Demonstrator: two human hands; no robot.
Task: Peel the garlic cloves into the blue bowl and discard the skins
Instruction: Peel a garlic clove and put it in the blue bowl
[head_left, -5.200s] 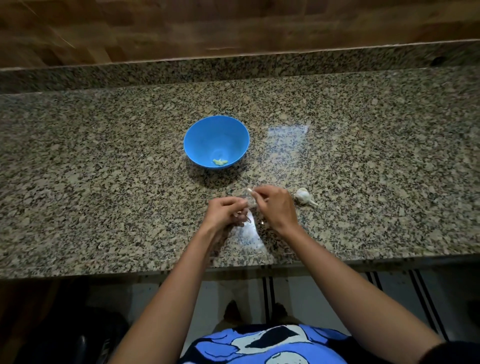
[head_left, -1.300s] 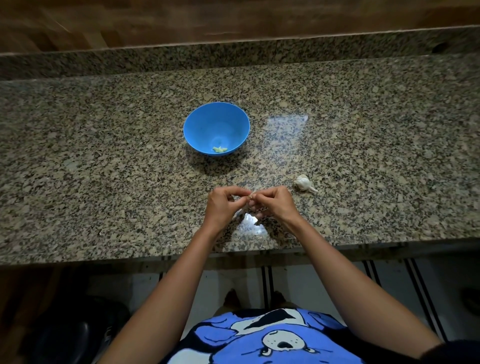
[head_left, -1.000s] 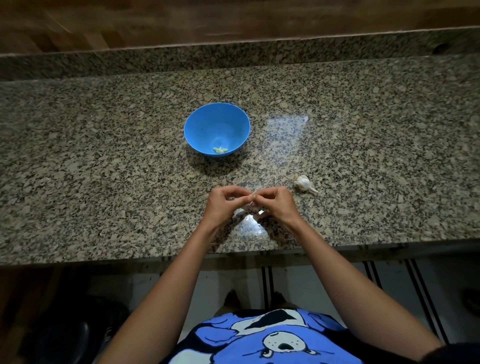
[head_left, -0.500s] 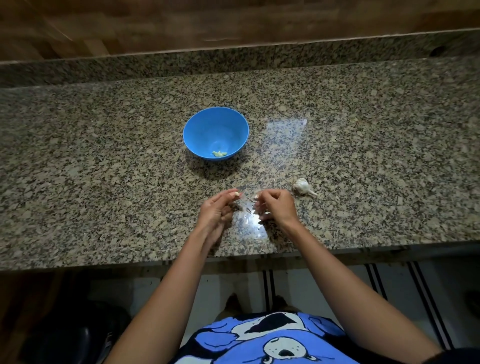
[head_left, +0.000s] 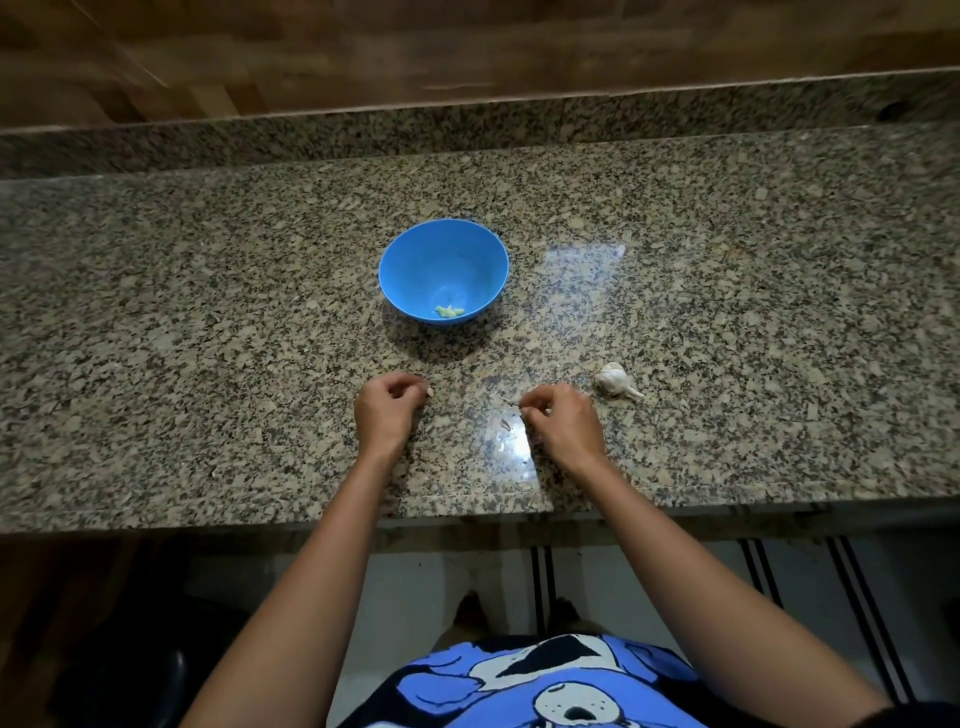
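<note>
left hand (head_left: 388, 410): curled in, close to the worktop's front edge, pinching a clove (head_left: 429, 393). Only a tiny pale nub pokes out past the fingertips, rest hidden.
right hand (head_left: 563, 421): also curled, knuckles up, pinching a skin strip (head_left: 509, 401). Papery and hair-thin, barely readable against the stone.
loose skin (head_left: 505, 423): small pale flake, flat on the stone between the hands, nearer the right one, sitting in a glare patch.
garlic bulb (head_left: 615, 379): white, papery, lumpy, short stem pointing right. Just beside the right hand; touching or not, can't tell.
blue bowl (head_left: 410, 260): round, smooth, plastic-looking, upright. About midway between front and back edges, well apart from both hands.
peeled garlic (head_left: 449, 310): pale yellowish bits at the bowl's bottom, by the near wall. Count impossible to make out.
worktop (head_left: 208, 338): polished speckled granite, tan/grey/black flecks, low lip of the same stone along the back edge. Both ends cut off.
wall (head_left: 311, 52): wood-look panelling, blurry.
below the front edge: blue cartoon-print shirt (head_left: 519, 691), cut off at the bottom. Left side too dark to read.
</note>
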